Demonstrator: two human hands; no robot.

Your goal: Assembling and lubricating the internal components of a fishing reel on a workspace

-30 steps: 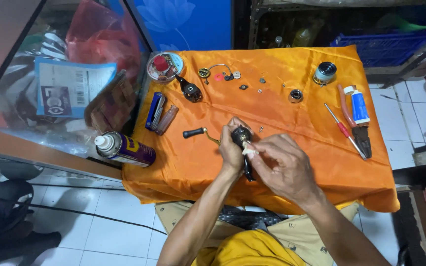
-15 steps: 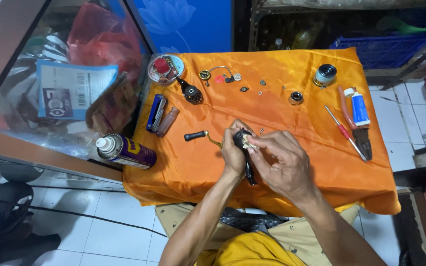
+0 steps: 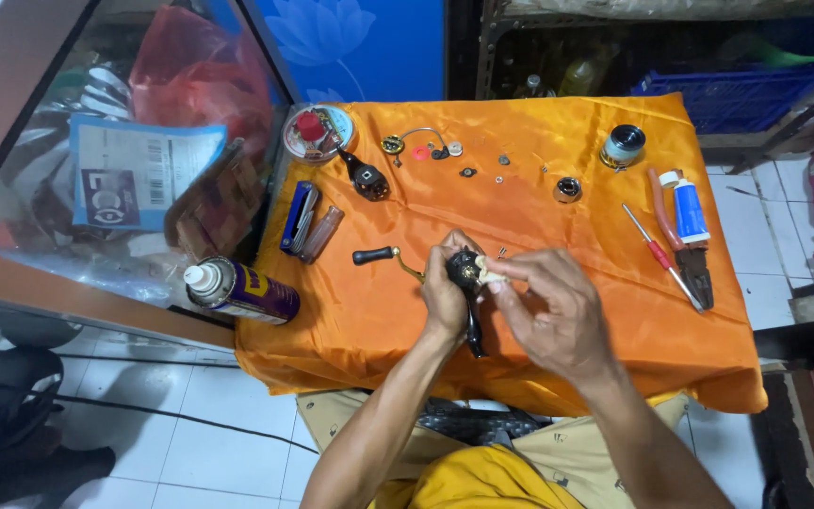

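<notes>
The grip of the left hand (image 3: 445,297) is closed around a small black reel body (image 3: 466,271), held just above the orange cloth (image 3: 614,311) of the worktop, near its front edge. The right hand (image 3: 553,311) is brought in from the right, its fingertips (image 3: 511,273) pinched shut on a small pale piece (image 3: 489,276) pressed against the reel's right side. So the pale piece lies right of the left-hand grip, touching the body. The long axis of the reel is set roughly front to back: a dark stem (image 3: 474,332) points down toward the person. A crank with a black knob (image 3: 374,255) sticks out to the left. A spray can (image 3: 242,290) lies well apart at the left edge; a screwdriver (image 3: 650,253) is seen off to the right.
</notes>
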